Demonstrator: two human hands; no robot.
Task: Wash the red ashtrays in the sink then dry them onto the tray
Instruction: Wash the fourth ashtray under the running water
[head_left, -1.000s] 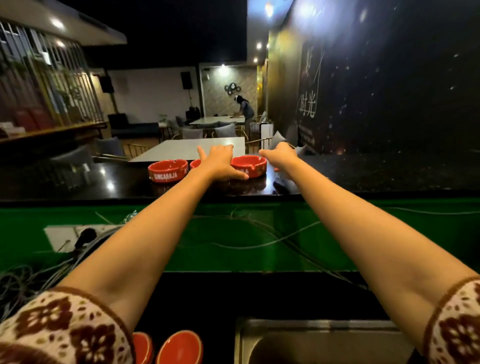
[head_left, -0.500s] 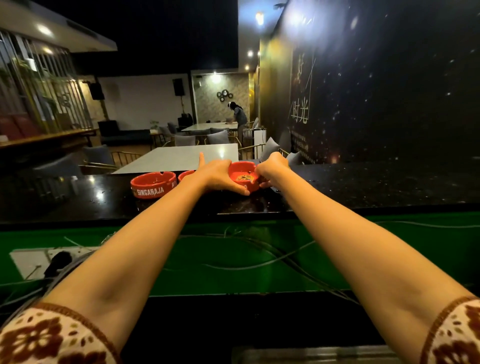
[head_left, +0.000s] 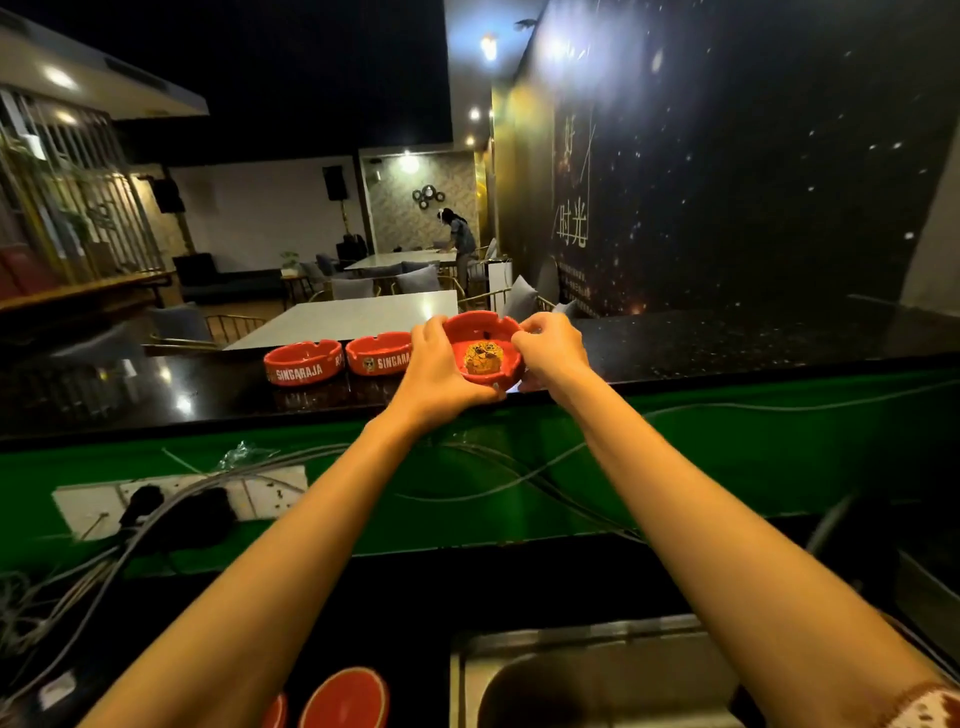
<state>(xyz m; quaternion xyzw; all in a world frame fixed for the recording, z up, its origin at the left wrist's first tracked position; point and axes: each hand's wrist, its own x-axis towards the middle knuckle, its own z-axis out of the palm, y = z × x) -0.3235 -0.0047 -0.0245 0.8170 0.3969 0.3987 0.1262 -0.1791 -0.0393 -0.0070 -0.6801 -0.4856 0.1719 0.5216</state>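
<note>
A red ashtray (head_left: 485, 332) with a yellowish lump of dirt in its bowl is tilted toward me above the front edge of the black bar counter (head_left: 727, 338). My left hand (head_left: 441, 371) grips its left rim and underside. My right hand (head_left: 550, 351) pinches its right rim. Two more red ashtrays marked SINGARAJA stand on the counter to the left, one (head_left: 304, 362) further left and one (head_left: 378, 354) next to my left hand. The steel sink (head_left: 597, 675) lies below at the bottom right.
Two red dishes (head_left: 345, 696) sit at the bottom left of the sink. A white socket strip (head_left: 182, 499) with a black plug and loose cables runs along the green panel (head_left: 779, 441). Tables, chairs and a person stand far behind the counter.
Both hands closed on the right-hand ashtray, lifted it off the counter and tilted it toward me. The camera dipped, so the sink shows again.
</note>
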